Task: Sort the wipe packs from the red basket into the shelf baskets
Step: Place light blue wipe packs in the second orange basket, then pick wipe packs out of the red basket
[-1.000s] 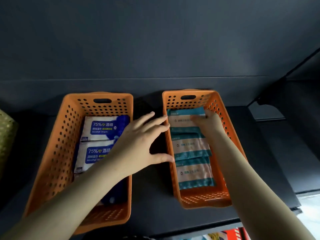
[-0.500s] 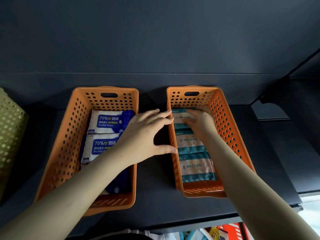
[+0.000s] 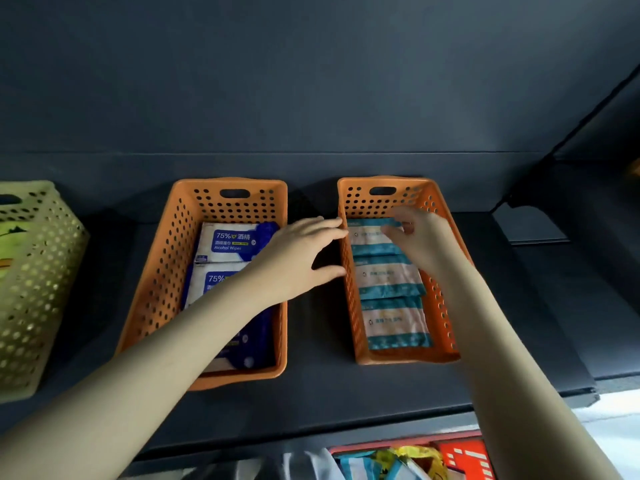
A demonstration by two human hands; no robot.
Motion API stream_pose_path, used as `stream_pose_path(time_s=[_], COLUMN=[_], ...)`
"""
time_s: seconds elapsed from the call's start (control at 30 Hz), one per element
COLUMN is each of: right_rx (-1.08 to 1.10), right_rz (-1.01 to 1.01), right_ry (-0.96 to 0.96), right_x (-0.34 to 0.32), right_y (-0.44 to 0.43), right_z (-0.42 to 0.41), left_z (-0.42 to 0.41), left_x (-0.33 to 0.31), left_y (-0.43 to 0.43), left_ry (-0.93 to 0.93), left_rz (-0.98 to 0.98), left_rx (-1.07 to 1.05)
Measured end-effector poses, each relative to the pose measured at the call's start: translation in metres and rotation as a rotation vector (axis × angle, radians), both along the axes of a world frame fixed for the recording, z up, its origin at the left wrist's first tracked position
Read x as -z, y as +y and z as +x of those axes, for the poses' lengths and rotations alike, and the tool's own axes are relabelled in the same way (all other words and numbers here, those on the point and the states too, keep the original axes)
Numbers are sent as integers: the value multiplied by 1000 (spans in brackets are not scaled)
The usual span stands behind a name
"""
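Observation:
Two orange shelf baskets stand side by side on the dark shelf. The left orange basket (image 3: pixel 152 289) holds blue-and-white alcohol wipe packs (image 3: pixel 230 242). The right orange basket (image 3: pixel 349 306) holds a row of three teal-and-beige wipe packs (image 3: pixel 391 320). My left hand (image 3: pixel 298 261) is spread against that basket's left wall, fingertips at the rim, thumb on the outer side. My right hand (image 3: pixel 420 240) reaches into the basket's far end, its curled fingers pinching the far edge of the farthest teal pack (image 3: pixel 367 237). The red basket (image 3: pixel 464 457) shows at the bottom edge.
A yellow-green perforated basket (image 3: pixel 38 289) stands on the shelf at far left. The shelf's back wall rises right behind the orange baskets. A shelf bracket and a neighbouring section lie to the right. Colourful packs (image 3: pixel 408 459) lie in the red basket below the shelf's front edge.
My right hand has lifted from lying flat on the farthest teal pack; its fingers now curl at the pack's far edge. My left hand stays against the basket wall. The view has drawn back.

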State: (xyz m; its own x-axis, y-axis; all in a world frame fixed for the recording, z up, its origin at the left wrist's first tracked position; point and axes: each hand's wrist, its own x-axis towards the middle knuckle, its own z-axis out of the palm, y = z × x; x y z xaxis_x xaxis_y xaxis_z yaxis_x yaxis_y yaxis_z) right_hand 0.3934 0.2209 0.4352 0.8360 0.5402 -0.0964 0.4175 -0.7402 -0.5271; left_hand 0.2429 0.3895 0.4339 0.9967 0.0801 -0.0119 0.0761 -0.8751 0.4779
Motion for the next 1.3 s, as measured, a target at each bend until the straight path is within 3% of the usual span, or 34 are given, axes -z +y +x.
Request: stream_pose_path(time_s=[0.2, 0.37, 0.7, 0.97, 1.3], right_rx=[126, 366, 688, 984, 1089], right_rz=[236, 425, 457, 432, 407], right_ry=[-182, -123, 37, 223, 624], right_x=[-40, -17, 65, 143, 277], right_y=[-62, -110, -200, -269, -350], right_z=[-123, -260, -475, -492, -392], left_z=[-73, -177, -326, -316, -242], left_x=[-18, -18, 43, 126, 275], left_y=[-16, -40, -108, -173, -269], left_ry=[-189, -278, -89, 293, 674], left_rz=[-190, -328, -546, -548, -542], left_rx=[-7, 64, 223, 224, -89])
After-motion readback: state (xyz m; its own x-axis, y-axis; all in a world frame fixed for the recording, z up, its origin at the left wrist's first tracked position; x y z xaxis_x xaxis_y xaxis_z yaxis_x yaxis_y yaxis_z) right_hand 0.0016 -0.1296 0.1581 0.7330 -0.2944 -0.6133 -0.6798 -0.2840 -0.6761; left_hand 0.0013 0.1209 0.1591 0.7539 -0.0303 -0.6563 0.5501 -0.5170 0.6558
